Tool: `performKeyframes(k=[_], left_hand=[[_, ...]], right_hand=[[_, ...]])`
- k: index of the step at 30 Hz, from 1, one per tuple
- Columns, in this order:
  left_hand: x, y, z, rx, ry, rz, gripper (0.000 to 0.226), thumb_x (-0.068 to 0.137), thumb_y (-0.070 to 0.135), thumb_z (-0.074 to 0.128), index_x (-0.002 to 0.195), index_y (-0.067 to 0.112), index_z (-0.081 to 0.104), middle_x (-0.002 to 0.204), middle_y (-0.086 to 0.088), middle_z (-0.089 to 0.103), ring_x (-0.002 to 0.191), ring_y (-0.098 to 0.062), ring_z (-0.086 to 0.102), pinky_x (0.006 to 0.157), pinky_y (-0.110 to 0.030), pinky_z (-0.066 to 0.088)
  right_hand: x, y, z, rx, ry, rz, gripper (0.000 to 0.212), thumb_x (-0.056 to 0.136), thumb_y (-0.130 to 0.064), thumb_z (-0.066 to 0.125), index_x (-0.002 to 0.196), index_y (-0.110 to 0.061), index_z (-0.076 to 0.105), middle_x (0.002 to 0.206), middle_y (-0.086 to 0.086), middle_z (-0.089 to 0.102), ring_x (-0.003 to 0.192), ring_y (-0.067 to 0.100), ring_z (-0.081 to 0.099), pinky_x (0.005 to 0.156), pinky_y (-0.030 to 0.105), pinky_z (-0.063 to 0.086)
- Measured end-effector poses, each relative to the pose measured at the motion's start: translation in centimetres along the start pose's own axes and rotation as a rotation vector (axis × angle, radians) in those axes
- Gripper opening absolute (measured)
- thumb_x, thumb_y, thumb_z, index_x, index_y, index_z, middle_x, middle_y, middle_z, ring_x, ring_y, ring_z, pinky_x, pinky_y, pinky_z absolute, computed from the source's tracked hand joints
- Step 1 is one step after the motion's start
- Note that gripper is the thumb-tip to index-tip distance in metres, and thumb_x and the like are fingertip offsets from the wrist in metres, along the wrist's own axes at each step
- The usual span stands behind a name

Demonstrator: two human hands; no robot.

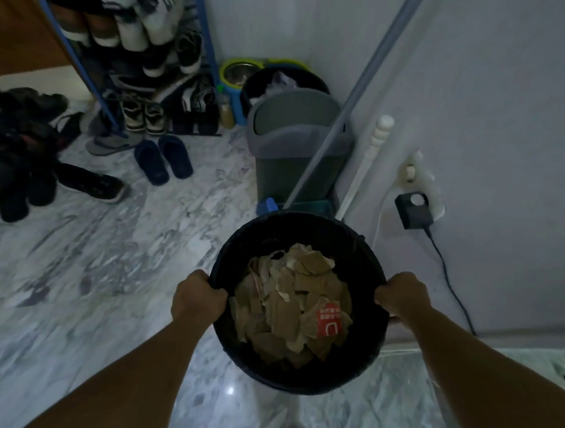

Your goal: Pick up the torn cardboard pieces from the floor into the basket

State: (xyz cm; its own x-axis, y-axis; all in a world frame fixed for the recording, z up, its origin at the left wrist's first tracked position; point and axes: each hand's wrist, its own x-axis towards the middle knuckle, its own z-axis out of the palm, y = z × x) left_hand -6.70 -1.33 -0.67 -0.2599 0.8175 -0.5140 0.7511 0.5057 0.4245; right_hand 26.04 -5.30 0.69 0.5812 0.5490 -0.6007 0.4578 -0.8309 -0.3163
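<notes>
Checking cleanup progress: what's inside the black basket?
The basket holds a pile of torn cardboard pieces, one with a red label. The pile hides the bottom.

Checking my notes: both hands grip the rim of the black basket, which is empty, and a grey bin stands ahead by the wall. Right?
Not quite: the black basket holds torn cardboard pieces, as the head view shows. Left hand, right hand and grey bin are as stated.

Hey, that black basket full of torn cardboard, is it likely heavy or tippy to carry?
Probably light: the basket holds only thin torn cardboard pieces. Likely steady, since the left hand and right hand grip opposite rims. Loose scraps may shift if tilted.
</notes>
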Motion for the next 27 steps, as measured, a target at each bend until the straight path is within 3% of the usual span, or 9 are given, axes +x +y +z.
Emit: performKeyframes(k=[3, 7, 13, 18, 21, 24, 27], left_hand=[[2.6, 0.2, 5.3, 0.109, -0.010, 0.039, 0.015, 0.077, 0.020, 0.060, 0.088, 0.010, 0.057, 0.084, -0.009, 0.060, 0.076, -0.027, 0.059, 0.054, -0.026, 0.039], [5.4, -0.2, 10.0, 0.196, -0.025, 0.063, 0.017, 0.080, 0.027, 0.060, 0.087, 0.012, 0.055, 0.083, -0.007, 0.058, 0.072, -0.024, 0.055, 0.047, -0.023, 0.032], [7.6, -0.1, 13.7, 0.180, -0.037, 0.060, 0.021, 0.078, 0.027, 0.061, 0.087, 0.009, 0.056, 0.084, -0.011, 0.058, 0.079, -0.030, 0.060, 0.053, -0.027, 0.037], [7.8, -0.1, 15.1, 0.157, 0.001, 0.022, 0.024, 0.085, 0.026, 0.063, 0.098, 0.008, 0.054, 0.088, -0.009, 0.053, 0.078, -0.026, 0.050, 0.060, -0.031, 0.037], [7.2, -0.5, 16.0, 0.126, 0.008, 0.013, 0.028, 0.087, 0.026, 0.064, 0.103, 0.006, 0.051, 0.092, -0.010, 0.054, 0.079, -0.024, 0.047, 0.063, -0.031, 0.036], [6.9, -0.7, 16.5, -0.075, -0.145, -0.001, 0.049, 0.080, 0.032, 0.072, 0.111, 0.005, 0.046, 0.101, -0.011, 0.057, 0.088, -0.025, 0.053, 0.070, -0.034, 0.045], [6.1, 0.2, 16.0, -0.179, -0.303, -0.062, 0.101, 0.049, 0.055, 0.075, 0.131, 0.006, 0.041, 0.128, -0.014, 0.052, 0.114, -0.031, 0.054, 0.094, -0.044, 0.050]], right_hand=[[4.0, 2.1, 1.6, -0.103, 0.042, -0.075, 0.023, 0.075, -0.016, 0.066, 0.068, -0.006, 0.046, 0.070, 0.009, 0.055, 0.070, 0.025, 0.059, 0.063, 0.029, 0.050], [7.8, 4.1, 3.8, -0.210, 0.102, -0.106, 0.020, 0.082, -0.016, 0.064, 0.074, -0.005, 0.050, 0.068, 0.007, 0.049, 0.075, 0.030, 0.061, 0.063, 0.031, 0.047], [11.2, 5.6, 5.5, -0.306, 0.157, -0.164, 0.032, 0.083, -0.019, 0.066, 0.062, -0.008, 0.045, 0.061, 0.004, 0.047, 0.081, 0.034, 0.066, 0.060, 0.030, 0.044], [12.3, 5.8, 6.2, -0.322, 0.177, -0.204, 0.033, 0.082, -0.016, 0.068, 0.061, -0.009, 0.043, 0.076, 0.013, 0.056, 0.090, 0.036, 0.068, 0.061, 0.029, 0.044], [12.4, 6.2, 6.9, -0.325, 0.196, -0.190, 0.016, 0.082, -0.016, 0.070, 0.085, -0.003, 0.063, 0.096, 0.019, 0.067, 0.098, 0.035, 0.067, 0.065, 0.032, 0.049], [12.5, 6.6, 7.1, -0.310, 0.171, -0.179, 0.026, 0.086, -0.018, 0.068, 0.103, 0.002, 0.063, 0.108, 0.020, 0.066, 0.104, 0.036, 0.065, 0.070, 0.032, 0.048], [11.8, 6.7, 6.7, -0.237, 0.135, -0.192, 0.028, 0.088, -0.017, 0.064, 0.108, 0.003, 0.061, 0.110, 0.021, 0.065, 0.102, 0.037, 0.064, 0.069, 0.030, 0.042]])
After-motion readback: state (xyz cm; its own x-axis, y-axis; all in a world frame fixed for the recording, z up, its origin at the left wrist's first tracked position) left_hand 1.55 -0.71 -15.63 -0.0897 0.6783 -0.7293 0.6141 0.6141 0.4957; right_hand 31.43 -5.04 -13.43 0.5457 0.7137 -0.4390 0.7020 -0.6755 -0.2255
